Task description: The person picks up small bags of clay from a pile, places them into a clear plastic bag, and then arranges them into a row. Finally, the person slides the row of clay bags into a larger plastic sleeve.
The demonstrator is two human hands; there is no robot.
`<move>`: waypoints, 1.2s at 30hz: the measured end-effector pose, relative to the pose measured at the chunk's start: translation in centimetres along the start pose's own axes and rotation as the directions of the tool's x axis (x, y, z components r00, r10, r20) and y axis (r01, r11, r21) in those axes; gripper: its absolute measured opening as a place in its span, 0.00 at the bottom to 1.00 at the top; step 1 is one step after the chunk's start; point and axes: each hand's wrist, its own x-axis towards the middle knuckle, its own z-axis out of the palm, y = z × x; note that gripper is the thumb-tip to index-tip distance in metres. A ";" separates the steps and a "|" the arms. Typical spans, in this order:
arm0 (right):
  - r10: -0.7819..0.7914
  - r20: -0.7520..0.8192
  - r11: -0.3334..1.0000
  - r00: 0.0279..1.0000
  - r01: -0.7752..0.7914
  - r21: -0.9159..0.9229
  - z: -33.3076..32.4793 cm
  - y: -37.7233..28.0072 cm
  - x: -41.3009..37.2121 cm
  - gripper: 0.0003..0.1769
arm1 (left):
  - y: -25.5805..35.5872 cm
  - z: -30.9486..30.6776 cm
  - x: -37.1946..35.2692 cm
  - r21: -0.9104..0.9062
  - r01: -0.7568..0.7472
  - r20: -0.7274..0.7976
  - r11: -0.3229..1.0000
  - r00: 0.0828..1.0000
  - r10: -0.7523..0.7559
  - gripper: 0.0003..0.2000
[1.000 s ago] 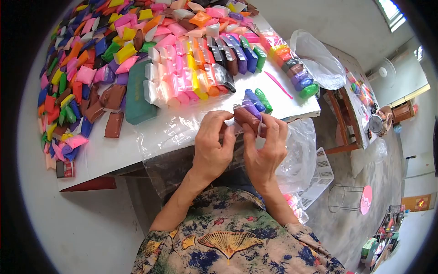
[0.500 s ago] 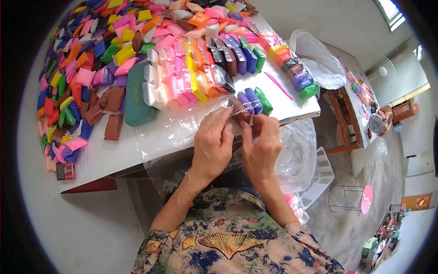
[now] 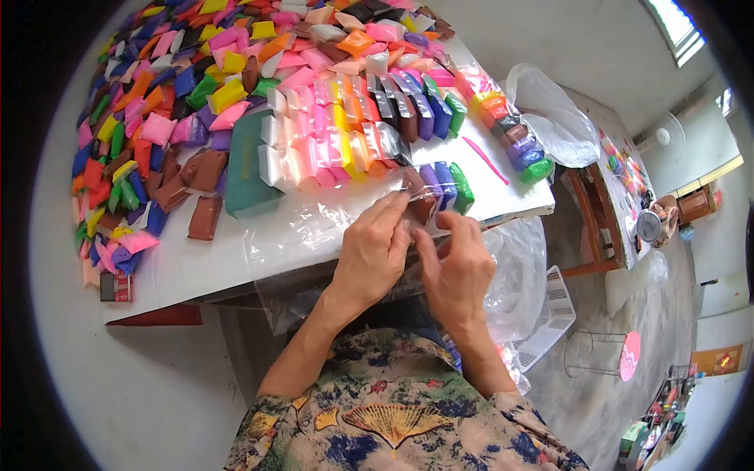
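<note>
My left hand (image 3: 372,255) lies at the table's front edge, fingers together and closed on the clear plastic bag (image 3: 294,228). Its fingertips touch a brown clay packet (image 3: 418,196), which lies partly behind the hand. To the right of this packet stand a purple packet (image 3: 430,180), a blue packet (image 3: 444,184) and a green packet (image 3: 462,188). My right hand (image 3: 459,267) hovers close by, thumb and forefinger apart with a gap between them. Behind my left hand, rows of coloured packets (image 3: 338,133) lie together under clear film.
A large heap of loose coloured packets (image 3: 165,110) covers the table's left and back. A green box (image 3: 253,169) stands beside the rows. A pink stick (image 3: 485,160) and a filled strip of packets (image 3: 514,137) lie at the right. Plastic bags (image 3: 514,275) hang below the edge.
My right hand has drawn slightly back and its fingers have parted from the brown packet. My left hand stays at the bag. The view has shifted a little.
</note>
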 end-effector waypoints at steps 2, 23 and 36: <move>0.039 0.004 0.996 0.999 -0.039 0.075 -1.8 -1.2 1.0 0.13 | 0.0 -0.1 -0.1 0.029 -0.025 0.001 0.999 1.000 0.025 0.18; -0.035 0.401 0.929 0.915 0.178 -0.324 3.8 -2.9 13.1 0.14 | 0.4 0.3 -0.3 -0.062 -0.026 -0.003 0.998 1.000 0.026 0.19; -0.051 -0.094 0.988 0.994 0.064 0.140 -5.4 -4.3 7.7 0.14 | 0.4 -0.1 -0.6 -0.024 0.006 0.035 1.000 0.999 -0.005 0.30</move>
